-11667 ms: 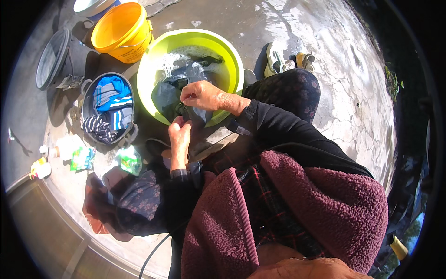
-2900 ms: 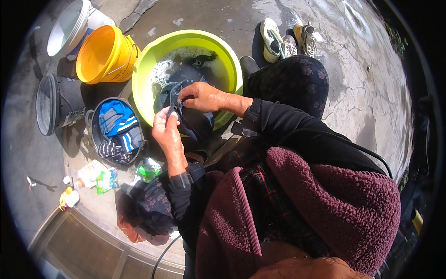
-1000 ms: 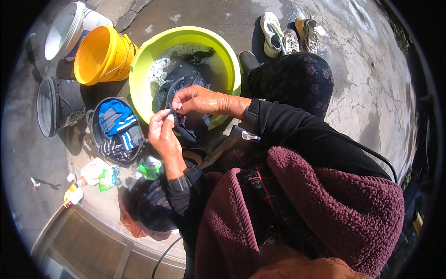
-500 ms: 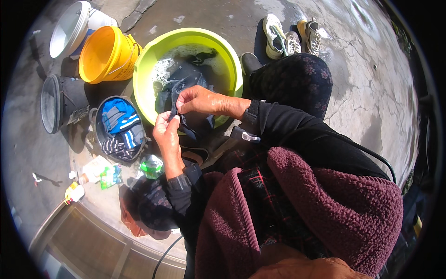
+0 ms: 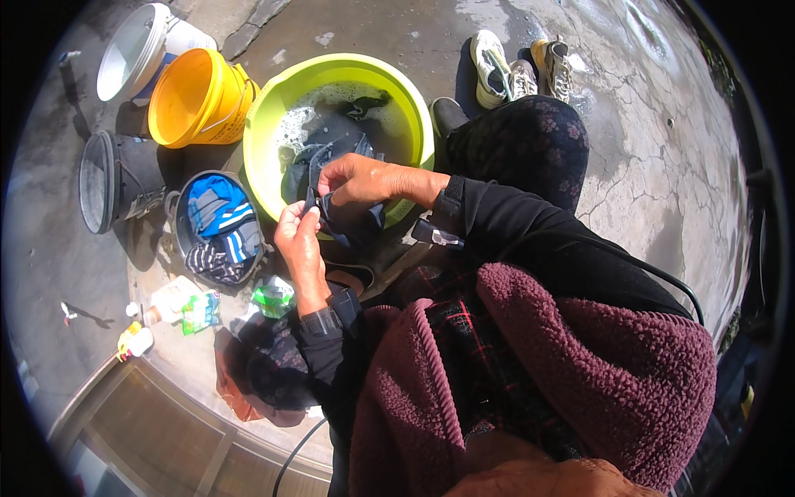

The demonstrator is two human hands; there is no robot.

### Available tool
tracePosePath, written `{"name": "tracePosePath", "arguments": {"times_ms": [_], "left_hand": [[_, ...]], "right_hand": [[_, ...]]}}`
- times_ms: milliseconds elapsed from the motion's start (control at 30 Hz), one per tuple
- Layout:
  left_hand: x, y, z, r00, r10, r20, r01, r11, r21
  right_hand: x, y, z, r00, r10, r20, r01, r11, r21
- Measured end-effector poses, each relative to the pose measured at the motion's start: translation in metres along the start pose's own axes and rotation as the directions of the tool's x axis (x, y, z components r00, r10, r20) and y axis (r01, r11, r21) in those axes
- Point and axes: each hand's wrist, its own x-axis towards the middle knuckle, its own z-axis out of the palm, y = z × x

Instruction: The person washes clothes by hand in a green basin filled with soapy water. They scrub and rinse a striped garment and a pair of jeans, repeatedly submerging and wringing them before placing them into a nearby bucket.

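Note:
Over the near rim of a yellow-green basin [image 5: 258,157] I hold up part of a dark blue-grey garment [image 5: 352,222]. My left hand [image 5: 300,244] pinches its edge between thumb and fingers. Just to the right and slightly farther away, my right hand [image 5: 354,177] is closed on the same cloth. The rest of the garment runs down into the basin, where more dark cloth lies in soapy water [image 5: 389,124] with white foam along the left side. The garment's exact kind cannot be made out.
Left of the basin stand a yellow bucket [image 5: 178,99], a white bucket [image 5: 128,58], a dark grey bucket [image 5: 98,182] and a tub of blue and striped clothes [image 5: 217,207]. Bottles and a green packet [image 5: 200,312] lie nearby. Shoes [image 5: 490,70] sit at the far right.
My right hand has shifted slightly right along the cloth, with its fingers a little farther from the left hand. Both hands keep their grip. The whole view has drifted slightly.

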Motion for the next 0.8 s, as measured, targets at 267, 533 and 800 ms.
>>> {"name": "tracePosePath", "arguments": {"times_ms": [267,533,800], "left_hand": [[-0.002,0.002,0.001,1.0,-0.004,0.026,0.003,0.999,0.046],[-0.003,0.004,0.0,0.989,0.007,0.148,-0.01,1.0,0.02],[-0.005,0.001,0.004,0.992,-0.015,0.126,-0.009,0.982,0.186]], "right_hand": [[-0.007,-0.004,0.009,0.994,-0.113,-0.002,0.11,0.973,-0.203],[-0.005,-0.003,0.012,0.98,-0.181,-0.087,0.148,0.943,-0.3],[-0.005,-0.005,0.008,0.991,-0.126,-0.032,0.113,0.955,-0.274]]}}
